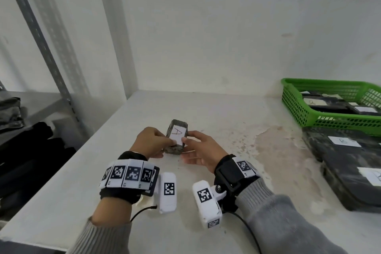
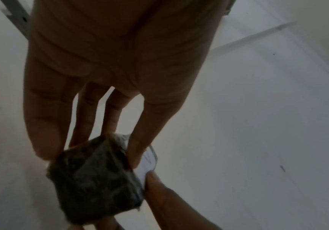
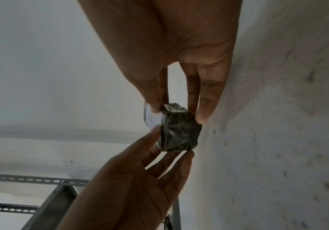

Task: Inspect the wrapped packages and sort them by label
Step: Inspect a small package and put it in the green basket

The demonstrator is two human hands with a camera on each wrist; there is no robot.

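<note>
A small dark wrapped package (image 1: 175,147) with a white label reading "A" (image 1: 177,133) is held tilted just over the white table (image 1: 206,109), label facing up. My left hand (image 1: 162,144) pinches its left side, thumb on the label's lower corner. My right hand (image 1: 189,140) pinches the right side with thumb and fingers. The left wrist view has the package (image 2: 94,179) under my left fingers (image 2: 45,132). In the right wrist view the package (image 3: 179,133) sits between both hands. Whether its lower end touches the table is unclear.
A green basket (image 1: 292,101) at the back right holds several dark labelled packages. In front of it lie flat dark packages (image 1: 334,161) with white labels. A grey metal shelf post (image 1: 41,33) and dark bags (image 1: 31,146) stand off the table's left edge.
</note>
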